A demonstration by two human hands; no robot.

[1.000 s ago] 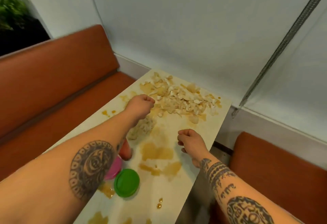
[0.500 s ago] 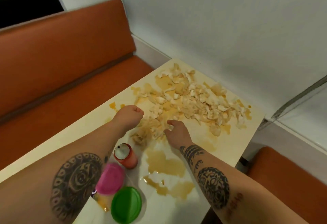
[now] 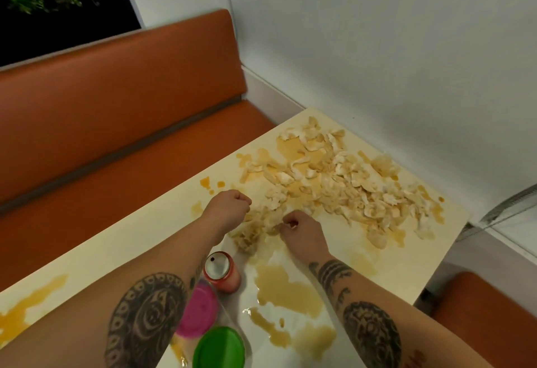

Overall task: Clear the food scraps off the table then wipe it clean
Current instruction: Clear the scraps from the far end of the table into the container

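The table [image 3: 139, 231] runs from the near left to the far right corner against the wall, with an orange bench [image 3: 116, 106] along its left side. Judged from its surface, the task is barely begun: nearly everything to be cleared lies where it fell.

The food scraps [image 3: 348, 190], pale torn pieces, cover most of the far end in one broad heap, soaked in amber liquid. Nearer, brown puddles [image 3: 287, 289] spread over the middle, and a yellow smear marks the near left edge. None of the table looks wiped, and nothing to wipe with shows in the view.

Both hands work at the near fringe of the heap, close together but not touching. The left hand [image 3: 229, 207] is curled into a fist with nothing visible inside it. The right hand [image 3: 302, 231] has its fingers curled in on a few pieces at the heap's edge.

Just near of the hands a green lid [image 3: 219, 347], a pink lid [image 3: 199, 312] and a red can [image 3: 220, 271] stand among the spills; they probably must be moved before wiping.

So gathering the scraps comes first, then all the wiping.
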